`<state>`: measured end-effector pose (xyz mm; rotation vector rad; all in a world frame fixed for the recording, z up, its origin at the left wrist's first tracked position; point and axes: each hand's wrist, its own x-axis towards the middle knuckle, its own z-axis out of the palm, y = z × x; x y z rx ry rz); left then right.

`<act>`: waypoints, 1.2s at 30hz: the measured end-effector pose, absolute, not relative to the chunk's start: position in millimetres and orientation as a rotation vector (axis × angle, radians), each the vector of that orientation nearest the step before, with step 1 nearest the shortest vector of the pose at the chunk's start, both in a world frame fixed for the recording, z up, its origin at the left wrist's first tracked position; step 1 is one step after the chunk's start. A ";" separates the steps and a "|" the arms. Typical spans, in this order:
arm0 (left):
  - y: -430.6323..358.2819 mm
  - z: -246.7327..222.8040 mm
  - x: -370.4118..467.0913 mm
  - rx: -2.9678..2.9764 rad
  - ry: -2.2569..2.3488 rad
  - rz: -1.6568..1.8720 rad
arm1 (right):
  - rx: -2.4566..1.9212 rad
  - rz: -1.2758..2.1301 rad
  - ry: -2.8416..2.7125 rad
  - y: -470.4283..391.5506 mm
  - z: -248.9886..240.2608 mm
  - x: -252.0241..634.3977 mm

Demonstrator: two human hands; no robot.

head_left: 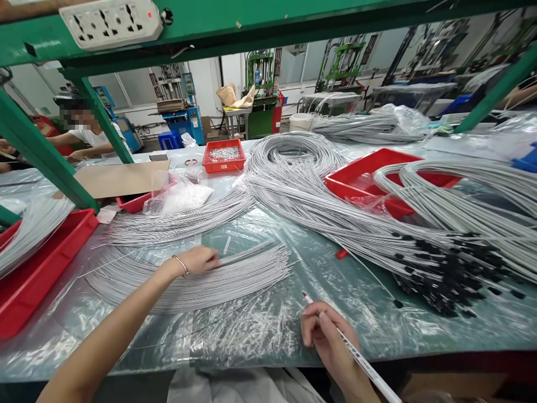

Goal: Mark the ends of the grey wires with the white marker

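My left hand (201,260), a thin bangle at its wrist, rests on a fanned layer of grey cables (235,282). Its fingers are pressed together; their tips reach the cables' upper side, and what they hold, if anything, is hidden. Near the table's front edge my right hand (329,333) is closed round a slim white marker pen (363,361). The pen's red tip points up and left, toward the cut ends of the layer but apart from them. A second layer of cables (184,218) lies just behind my left hand.
Coiled cables (293,151) spread rightward to black-tipped ends (448,274). A red tray of small metal parts (224,168) stands behind. Other red trays (54,263) flank the table (260,336). A green frame with a power strip (111,25) crosses above. Another person (92,140) sits at left.
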<state>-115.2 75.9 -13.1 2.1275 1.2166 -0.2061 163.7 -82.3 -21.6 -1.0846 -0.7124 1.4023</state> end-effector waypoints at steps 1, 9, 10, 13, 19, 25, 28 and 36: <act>76.7 -10.4 -116.9 2.095 1.204 -0.174 | -1.087 1.406 -0.715 -82.3 -21.6 163.7; 77.5 3.1 -125.1 1.925 1.100 0.002 | -1.148 1.420 -0.754 -77.1 -22.7 162.8; 76.3 1.7 -124.7 1.918 1.093 0.004 | -1.162 1.425 -0.761 -76.2 -22.8 162.9; 70.1 1.6 -121.8 1.924 1.101 0.024 | -1.196 1.427 -0.781 -74.2 -23.1 163.8; 38.8 43.4 -109.0 1.934 0.983 0.022 | -1.223 1.476 -0.852 -68.0 -20.7 161.7; 8.4 65.4 -102.4 1.830 0.736 -0.283 | -0.968 1.594 -0.784 -56.6 -14.1 148.2; -3.7 59.9 -87.2 1.684 0.666 -0.253 | -1.037 1.538 -0.761 -58.0 -10.6 135.6; -25.0 54.6 -39.0 1.702 0.844 0.094 | -1.048 1.158 -1.275 -67.9 -8.3 148.5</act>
